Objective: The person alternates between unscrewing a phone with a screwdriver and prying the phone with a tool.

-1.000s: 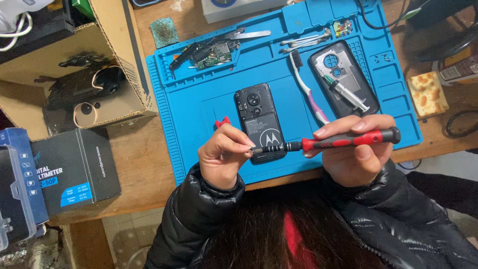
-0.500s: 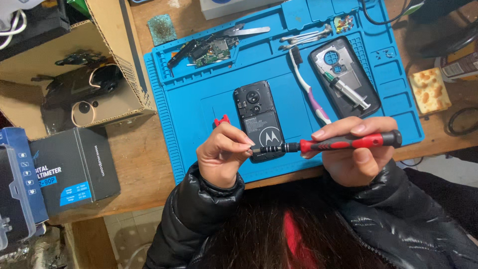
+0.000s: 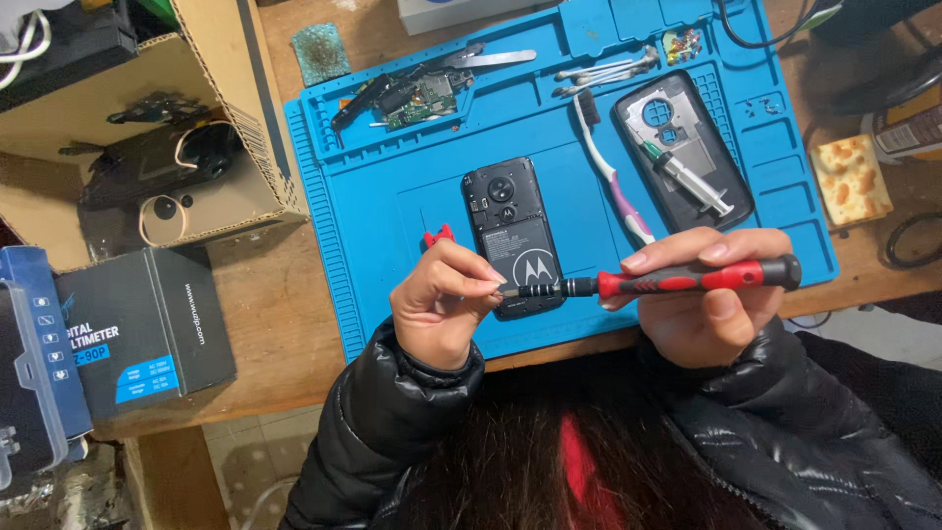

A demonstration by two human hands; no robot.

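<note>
1. Head view, looking down: the right hand [image 3: 706, 314] gripped a red-and-black screwdriver [image 3: 687, 280], held level just above the near edge of a blue mat [image 3: 392, 206] on a wooden surface [image 3: 265, 324].
2. The left hand [image 3: 442, 304] was pinched narrow around the screwdriver's metal tip [image 3: 520, 291]. Whether a bit or screw sat between the fingertips could not be told.
3. Under the tip lay an opened black phone [image 3: 512, 231], back side up, near the mat's middle. A small red piece [image 3: 438, 236] lay just left of it.
4. Farther along the mat lay a phone back cover [image 3: 682, 147] with a syringe [image 3: 687, 177] resting in it, a toothbrush [image 3: 608, 167] just beside it, a circuit board [image 3: 417, 98] and tweezers [image 3: 491, 61].
5. Off the mat, a cardboard box [image 3: 147, 147] and a dark carton [image 3: 137, 329] stood to the left, and a cracker [image 3: 850, 182] lay to the right.
6. Risk, as a judgement: any small part in that pinch could slip, since the grip was fingertip-only, and fall off the mat's near edge onto the lap or floor. A slip of the tip could also scratch the exposed phone below.
</note>
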